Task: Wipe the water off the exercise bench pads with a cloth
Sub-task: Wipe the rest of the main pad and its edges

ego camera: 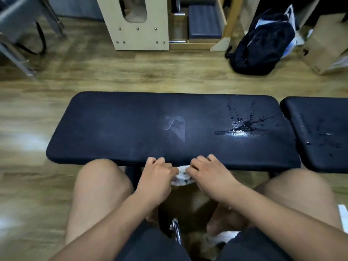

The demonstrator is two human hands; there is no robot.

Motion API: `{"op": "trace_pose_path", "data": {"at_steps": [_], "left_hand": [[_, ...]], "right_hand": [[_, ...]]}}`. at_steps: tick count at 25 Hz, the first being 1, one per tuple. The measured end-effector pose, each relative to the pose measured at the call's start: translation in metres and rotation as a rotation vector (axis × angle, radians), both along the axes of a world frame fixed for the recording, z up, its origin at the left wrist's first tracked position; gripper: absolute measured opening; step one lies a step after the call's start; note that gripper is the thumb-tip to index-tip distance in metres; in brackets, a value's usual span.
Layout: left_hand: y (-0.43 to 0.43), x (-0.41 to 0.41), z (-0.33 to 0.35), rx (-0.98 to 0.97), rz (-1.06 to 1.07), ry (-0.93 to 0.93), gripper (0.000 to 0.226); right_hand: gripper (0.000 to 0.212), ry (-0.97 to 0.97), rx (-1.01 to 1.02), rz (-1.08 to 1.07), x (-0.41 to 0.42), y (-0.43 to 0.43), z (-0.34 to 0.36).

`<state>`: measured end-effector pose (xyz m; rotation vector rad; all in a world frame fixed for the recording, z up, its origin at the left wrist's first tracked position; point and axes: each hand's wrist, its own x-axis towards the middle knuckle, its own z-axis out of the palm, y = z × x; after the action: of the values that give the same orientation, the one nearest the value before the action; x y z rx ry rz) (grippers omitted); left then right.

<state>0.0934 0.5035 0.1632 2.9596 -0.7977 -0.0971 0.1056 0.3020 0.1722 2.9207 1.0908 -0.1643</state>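
Both hands, left hand and right hand, clenched on white cloth beside logo-marked wet bench pad.

My left hand and right hand sat close together, knuckles up, fingers curled in; both forearms reached forward between my bare knees.
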Motion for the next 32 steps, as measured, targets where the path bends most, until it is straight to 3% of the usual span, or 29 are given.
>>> {"op": "trace_pose_path", "data": {"at_steps": [4,8,11,14,17,19,21,28,32], "left_hand": [[-0.025,0.004,0.020,-0.107,0.014,-0.117,0.023],[-0.040,0.015,0.038,-0.407,0.194,0.117,0.017],[-0.055,0.015,0.045,-0.519,0.103,0.117,0.012],[-0.033,0.033,0.039,-0.410,0.165,0.133,0.039],[0.036,0.067,0.025,-0.035,0.473,0.261,0.078],[0.064,0.077,0.020,0.086,0.633,0.396,0.093],[0.058,0.085,0.015,0.073,0.591,0.425,0.097],[0.042,0.113,0.022,0.160,0.475,0.493,0.108],[0.045,0.110,0.026,0.171,0.401,0.506,0.108]], "right_hand": [[0.041,0.051,0.049,-0.108,-0.010,-0.009,0.023],[0.042,0.167,0.237,-0.276,-0.018,-0.025,0.039],[0.033,0.136,0.362,-0.319,-0.023,-0.041,0.039],[0.028,-0.023,0.447,-0.507,-0.005,-0.083,0.043],[0.034,-0.153,0.417,-0.998,0.014,-0.162,0.040],[0.036,-0.064,0.258,-1.270,0.012,-0.194,0.027],[0.036,0.031,0.201,-1.394,0.010,-0.181,0.014],[0.031,0.101,0.195,-1.105,0.050,0.014,0.014],[0.031,0.182,0.174,-0.627,0.050,0.119,0.014]]}}
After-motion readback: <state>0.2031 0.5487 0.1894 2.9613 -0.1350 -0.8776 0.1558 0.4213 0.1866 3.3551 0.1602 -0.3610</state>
